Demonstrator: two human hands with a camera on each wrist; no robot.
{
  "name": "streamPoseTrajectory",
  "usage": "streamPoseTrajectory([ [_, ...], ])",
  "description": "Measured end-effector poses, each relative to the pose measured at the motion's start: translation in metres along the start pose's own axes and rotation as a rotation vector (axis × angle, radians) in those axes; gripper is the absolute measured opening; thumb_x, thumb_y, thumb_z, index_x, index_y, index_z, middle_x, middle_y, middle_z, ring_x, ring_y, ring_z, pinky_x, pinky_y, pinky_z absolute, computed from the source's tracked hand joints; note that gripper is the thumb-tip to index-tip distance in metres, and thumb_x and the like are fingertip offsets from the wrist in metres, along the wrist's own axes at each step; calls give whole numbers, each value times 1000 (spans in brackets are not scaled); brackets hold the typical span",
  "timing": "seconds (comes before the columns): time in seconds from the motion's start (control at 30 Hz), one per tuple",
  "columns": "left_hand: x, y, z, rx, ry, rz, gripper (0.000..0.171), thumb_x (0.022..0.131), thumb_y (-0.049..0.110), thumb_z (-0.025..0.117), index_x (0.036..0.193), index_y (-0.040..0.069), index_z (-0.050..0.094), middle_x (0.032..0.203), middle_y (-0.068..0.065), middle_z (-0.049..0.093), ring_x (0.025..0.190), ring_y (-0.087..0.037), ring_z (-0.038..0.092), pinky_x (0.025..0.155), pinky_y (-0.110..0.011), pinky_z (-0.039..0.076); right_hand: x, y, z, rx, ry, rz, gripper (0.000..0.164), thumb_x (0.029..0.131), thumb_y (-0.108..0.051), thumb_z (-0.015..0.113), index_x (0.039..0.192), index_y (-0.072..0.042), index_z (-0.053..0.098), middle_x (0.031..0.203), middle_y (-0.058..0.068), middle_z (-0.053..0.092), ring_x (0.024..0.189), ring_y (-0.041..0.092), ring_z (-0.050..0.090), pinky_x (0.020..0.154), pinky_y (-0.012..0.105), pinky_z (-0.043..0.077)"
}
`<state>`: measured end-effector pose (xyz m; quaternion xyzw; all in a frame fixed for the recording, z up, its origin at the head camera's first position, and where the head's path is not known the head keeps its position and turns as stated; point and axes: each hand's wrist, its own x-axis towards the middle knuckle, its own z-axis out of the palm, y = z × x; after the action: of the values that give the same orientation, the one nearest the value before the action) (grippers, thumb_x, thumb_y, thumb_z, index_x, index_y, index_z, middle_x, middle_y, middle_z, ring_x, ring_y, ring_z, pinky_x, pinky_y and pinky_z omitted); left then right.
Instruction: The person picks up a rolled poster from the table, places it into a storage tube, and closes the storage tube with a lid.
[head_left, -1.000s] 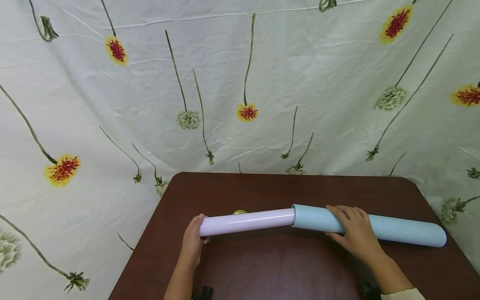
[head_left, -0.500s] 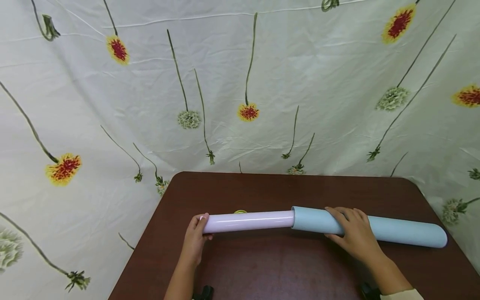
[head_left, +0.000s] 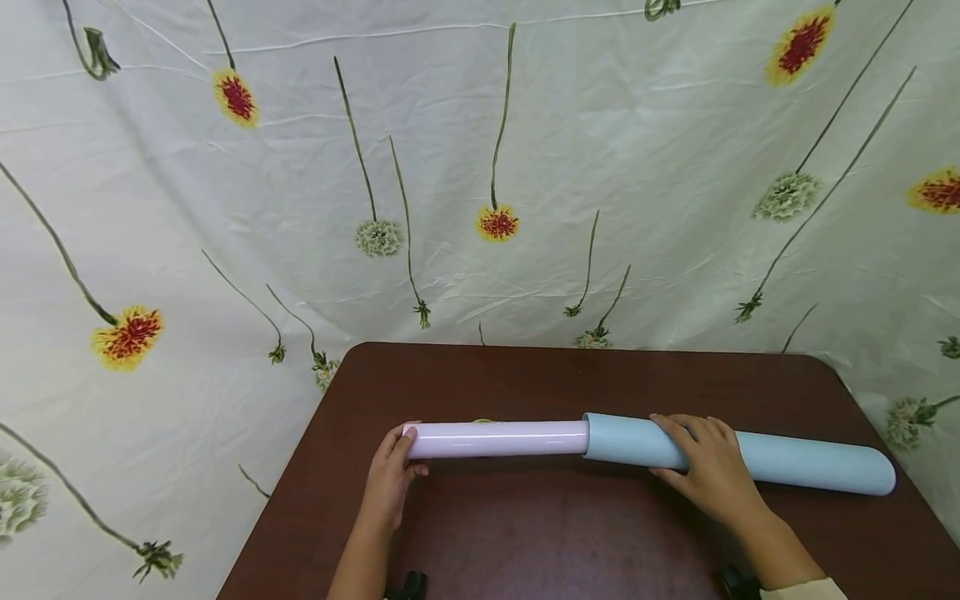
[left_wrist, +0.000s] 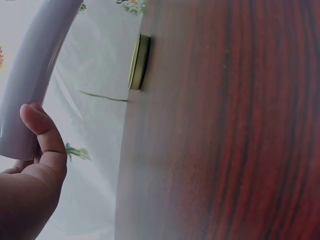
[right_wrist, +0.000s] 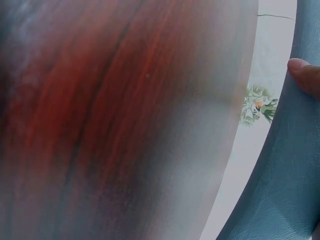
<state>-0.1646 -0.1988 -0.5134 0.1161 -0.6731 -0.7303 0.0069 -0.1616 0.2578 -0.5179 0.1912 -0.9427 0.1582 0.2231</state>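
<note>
A glossy lavender tube [head_left: 495,439] runs left to right, its right end inside the open mouth of a wider light blue tube [head_left: 817,462] with a rounded far end. My left hand [head_left: 388,479] grips the lavender tube by its left end, thumb on the near side; the left wrist view shows that thumb curled against the tube. Around the middle of the light blue tube, my right hand [head_left: 708,462] holds on with fingers over the top and thumb at the near side. Only a thumb tip [right_wrist: 301,70] of it shows clearly in the right wrist view.
Behind the lavender tube, a round gold-coloured lid or shallow tin [left_wrist: 140,61] sits on the dark brown table [head_left: 555,533], nearly hidden in the head view. A white flower-print cloth [head_left: 450,167] hangs past the table's far edge.
The left end of the lavender tube has swung away from me, bringing it nearly level across the head view. My left hand shifted slightly with it; my right hand and the light blue tube barely moved.
</note>
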Motion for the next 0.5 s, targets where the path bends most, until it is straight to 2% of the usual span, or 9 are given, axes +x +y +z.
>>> streamPoseTrajectory([
  [0.27,-3,4,2,-23,-48,30,47,99,33,54,138,9,46,123,-3,50,96,-15,55,73,-28,53,-1,1,2,4,-23,8,88,61,-35,90,139,-25,50,121,7,59,111,33,55,101,60,30],
  [0.33,-4,4,2,-35,-55,36,44,99,32,54,136,11,47,123,-3,50,96,-15,56,73,-28,54,-1,1,3,6,-23,8,88,61,-35,90,139,-24,50,121,7,59,111,33,54,101,60,30],
  [0.5,-7,7,4,-37,-63,47,43,100,29,53,136,8,45,119,-3,53,95,-13,58,75,-29,54,-1,0,3,10,-9,4,86,60,-34,91,136,-20,53,120,7,59,110,33,55,100,59,30],
])
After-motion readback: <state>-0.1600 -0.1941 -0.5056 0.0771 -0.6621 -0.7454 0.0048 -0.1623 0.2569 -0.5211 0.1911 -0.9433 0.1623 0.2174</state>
